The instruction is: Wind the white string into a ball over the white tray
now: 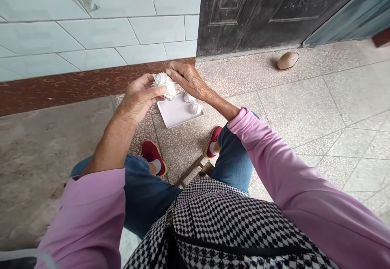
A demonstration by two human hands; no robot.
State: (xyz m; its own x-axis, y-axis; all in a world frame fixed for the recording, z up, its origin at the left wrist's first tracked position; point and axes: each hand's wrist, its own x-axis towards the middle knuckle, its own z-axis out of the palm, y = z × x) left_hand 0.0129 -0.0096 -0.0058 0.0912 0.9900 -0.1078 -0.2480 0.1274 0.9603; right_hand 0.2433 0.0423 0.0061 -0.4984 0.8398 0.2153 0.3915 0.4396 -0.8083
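Note:
A small white lacy piece of threadwork (163,83) is held up between both hands above the floor. My left hand (138,98) grips its lower left side with thumb and fingers closed. My right hand (188,80) pinches its right edge, fingers pressed together. Below the hands a flat white tray (175,112) lies on the floor. On it rest a ball of white thread (196,108) and a smaller white clump (189,97), with a thread running up toward the hands.
I sit with knees apart, red shoes (153,155) on a speckled terrazzo floor. A tiled wall with a red-brown skirting (61,88) stands ahead, a dark metal door (258,13) to its right. A brown oval object (287,60) lies by the door.

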